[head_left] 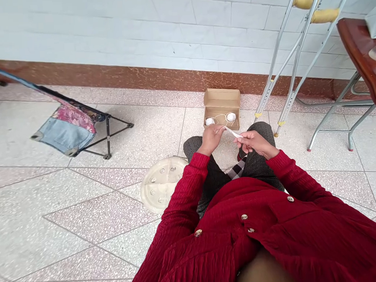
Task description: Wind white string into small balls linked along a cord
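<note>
1. A narrow white strip (233, 132) spans the gap between our hands at centre frame, its long axis lying crosswise and sloping down toward the right.
2. Our left hand (210, 139) closes on the strip's upper end.
3. Our right hand (253, 144) pinches the lower end between thumb and fingers.
4. Just beyond, an open cardboard box (222, 98) holds two round white pieces (231, 117) and a thin white cord (218, 116).
</note>
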### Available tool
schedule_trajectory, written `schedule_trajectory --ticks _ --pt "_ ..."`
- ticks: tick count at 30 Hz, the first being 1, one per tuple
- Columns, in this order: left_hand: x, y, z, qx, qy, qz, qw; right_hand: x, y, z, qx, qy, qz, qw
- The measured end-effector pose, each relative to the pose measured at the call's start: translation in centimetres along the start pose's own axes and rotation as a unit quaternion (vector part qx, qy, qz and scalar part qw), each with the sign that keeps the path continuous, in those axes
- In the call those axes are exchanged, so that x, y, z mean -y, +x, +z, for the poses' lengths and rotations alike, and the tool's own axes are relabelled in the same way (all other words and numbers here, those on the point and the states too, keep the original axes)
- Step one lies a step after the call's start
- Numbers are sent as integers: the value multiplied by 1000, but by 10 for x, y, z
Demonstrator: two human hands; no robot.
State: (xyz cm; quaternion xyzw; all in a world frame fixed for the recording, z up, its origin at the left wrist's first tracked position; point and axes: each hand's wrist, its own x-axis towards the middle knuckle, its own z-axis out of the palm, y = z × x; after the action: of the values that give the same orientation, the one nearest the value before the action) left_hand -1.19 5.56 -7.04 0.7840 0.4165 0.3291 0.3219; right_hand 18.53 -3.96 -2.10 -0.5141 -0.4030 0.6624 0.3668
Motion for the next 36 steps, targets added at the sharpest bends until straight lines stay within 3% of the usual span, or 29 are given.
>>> schedule_trajectory --ticks 6,8,10,13,15,18,20,22,25,28,32,34,36 --pt "-8 4 -12 3 43 37 998 4 4 -15 27 -88 -34 995" --pt "-16 3 -16 12 65 60 996 3 8 -27 -35 -178 -68 981" --pt "-23 1 -22 26 87 84 992 6 7 -38 -139 -249 -123 951" --pt "-31 1 -28 54 104 108 987 18 -5 -41 -293 -288 -233 882" --pt "-34 3 -30 79 108 110 985 30 -17 -29 -339 -316 -303 833" --pt "-36 6 -27 108 114 97 983 39 -30 -3 -250 -392 -356 811" --pt "-37 8 -25 119 108 91 983 38 -28 9 -175 -448 -346 806" --pt "-40 7 -24 134 93 90 983 32 -19 12 -139 -494 -302 803" --pt "-43 4 -26 149 96 97 979 23 -5 5 -122 -526 -227 811" --pt "-44 1 -29 148 133 108 974 17 -2 -2 -89 -480 -186 853" --pt "-40 1 -31 130 123 106 978 14 -8 -1 -10 -226 -121 966" --pt "-37 2 -28 121 103 97 982 16 -11 0 20 -83 -73 994" --pt "-34 3 -23 115 75 84 987 19 -11 -1 29 11 -40 999"
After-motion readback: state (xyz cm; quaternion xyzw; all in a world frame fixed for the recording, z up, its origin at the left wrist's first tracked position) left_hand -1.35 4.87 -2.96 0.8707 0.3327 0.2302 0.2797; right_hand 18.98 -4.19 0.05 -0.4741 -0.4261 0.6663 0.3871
